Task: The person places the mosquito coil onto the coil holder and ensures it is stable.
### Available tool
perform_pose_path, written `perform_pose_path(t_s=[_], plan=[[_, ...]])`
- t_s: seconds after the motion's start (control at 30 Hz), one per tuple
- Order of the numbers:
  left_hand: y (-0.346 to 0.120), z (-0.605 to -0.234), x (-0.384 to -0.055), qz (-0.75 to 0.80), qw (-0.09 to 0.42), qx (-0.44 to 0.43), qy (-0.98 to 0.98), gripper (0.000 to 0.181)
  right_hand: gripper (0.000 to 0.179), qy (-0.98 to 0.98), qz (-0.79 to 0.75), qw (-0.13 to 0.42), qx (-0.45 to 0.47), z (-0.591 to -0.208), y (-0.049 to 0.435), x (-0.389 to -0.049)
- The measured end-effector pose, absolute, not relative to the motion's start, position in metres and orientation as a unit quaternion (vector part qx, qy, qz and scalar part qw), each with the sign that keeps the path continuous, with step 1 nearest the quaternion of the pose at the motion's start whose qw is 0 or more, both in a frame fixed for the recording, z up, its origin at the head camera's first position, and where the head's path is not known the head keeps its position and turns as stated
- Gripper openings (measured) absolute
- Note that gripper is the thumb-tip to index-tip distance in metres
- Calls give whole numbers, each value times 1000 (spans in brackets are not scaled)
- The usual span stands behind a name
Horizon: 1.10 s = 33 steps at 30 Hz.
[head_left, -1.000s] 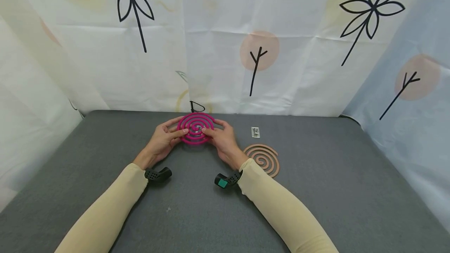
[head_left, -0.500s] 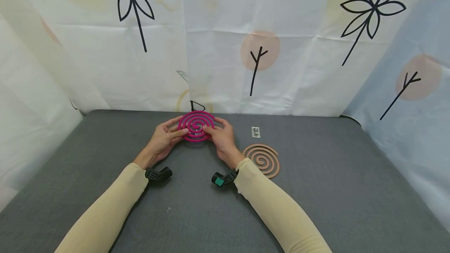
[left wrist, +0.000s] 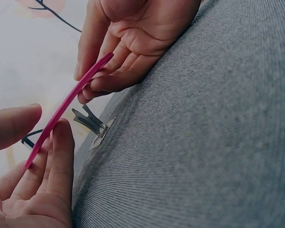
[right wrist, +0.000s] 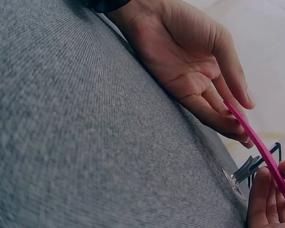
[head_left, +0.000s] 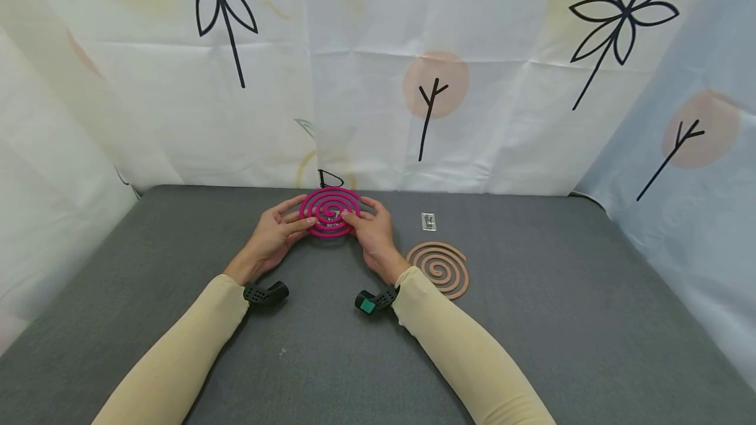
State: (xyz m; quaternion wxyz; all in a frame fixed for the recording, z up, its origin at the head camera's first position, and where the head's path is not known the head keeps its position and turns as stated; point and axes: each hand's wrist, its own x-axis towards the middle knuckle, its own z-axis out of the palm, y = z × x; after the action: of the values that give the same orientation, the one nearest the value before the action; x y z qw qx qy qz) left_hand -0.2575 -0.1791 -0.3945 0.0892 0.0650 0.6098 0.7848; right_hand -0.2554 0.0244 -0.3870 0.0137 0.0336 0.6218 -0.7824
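A pink mosquito coil [head_left: 329, 212] is held tilted between my two hands, over the far part of the table. My left hand [head_left: 273, 236] pinches its left edge, thumb on the near face and fingers behind. On the opposite edge, the thumb and fingers of my right hand [head_left: 378, 241] pinch it the same way. Behind and below the coil, a small metal coil stand [left wrist: 89, 121] stands on the table with its prongs up, apart from the coil in the left wrist view. The right wrist view shows the coil [right wrist: 259, 142] edge-on.
A brown mosquito coil [head_left: 438, 270] lies flat beside my right forearm. Behind it lies a small flat metal stand [head_left: 428, 222]. The grey cloth-covered table [head_left: 319, 359] ends at a white printed curtain [head_left: 366, 117].
Over the first half second the pink coil's lower edge rises a little and my right wrist shifts slightly left. Since then both hands and the coil stay nearly still.
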Motion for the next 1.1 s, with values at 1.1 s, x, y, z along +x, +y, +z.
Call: perform_pose_path(t_s=[1.1], plan=[[-178,-393,-256,774,105,42,622,71,67,618,-785,29,26,-386,25,-256]])
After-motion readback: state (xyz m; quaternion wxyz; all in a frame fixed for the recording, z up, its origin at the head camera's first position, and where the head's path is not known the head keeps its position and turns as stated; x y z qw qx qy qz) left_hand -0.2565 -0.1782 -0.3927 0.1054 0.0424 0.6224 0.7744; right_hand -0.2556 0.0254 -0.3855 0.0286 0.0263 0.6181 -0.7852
